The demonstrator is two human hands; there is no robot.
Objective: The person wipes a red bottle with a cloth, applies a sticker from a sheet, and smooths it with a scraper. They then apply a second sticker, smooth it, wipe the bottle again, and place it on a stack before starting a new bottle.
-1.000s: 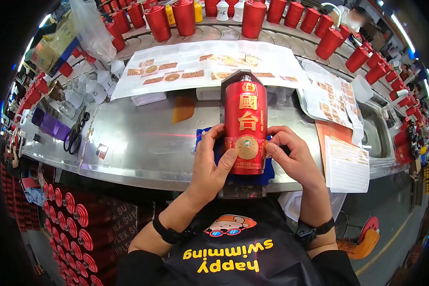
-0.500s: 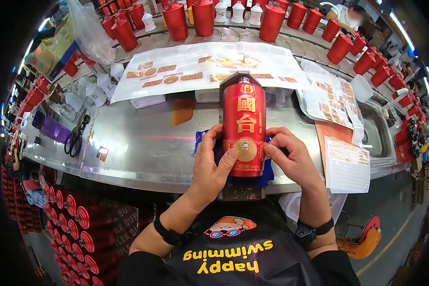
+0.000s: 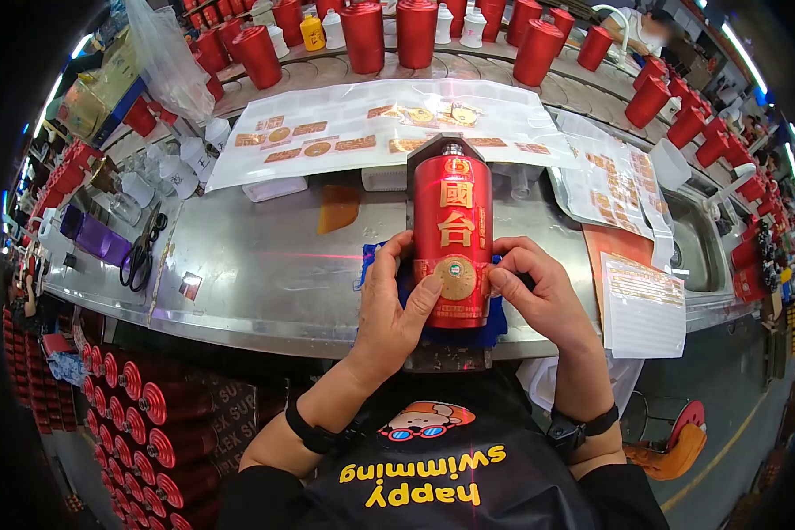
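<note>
A red bottle (image 3: 456, 212) with gold characters lies in a dark cradle, its neck pointing away from me. Near its base is a round gold label (image 3: 457, 277) with a small green mark. My left hand (image 3: 394, 296) grips the bottle's left side, its thumb on the label's edge. My right hand (image 3: 541, 287) is at the right side, thumb and fingertips against the label band. A blue cloth (image 3: 496, 325) lies under the bottle. Beyond it is a white sheet (image 3: 344, 115) carrying gold and red labels.
Red bottles (image 3: 363, 37) stand on a conveyor (image 3: 314, 69) at the back. Scissors (image 3: 141, 256) and a purple bottle (image 3: 102, 237) are at left. Label sheets (image 3: 605, 177) and a sink (image 3: 693, 243) are at right. A person (image 3: 649, 35) is at back right.
The bottles on the back conveyor have shifted to the right along its middle, and a yellow one shows more fully. Both my hands and the held bottle look almost unmoved.
</note>
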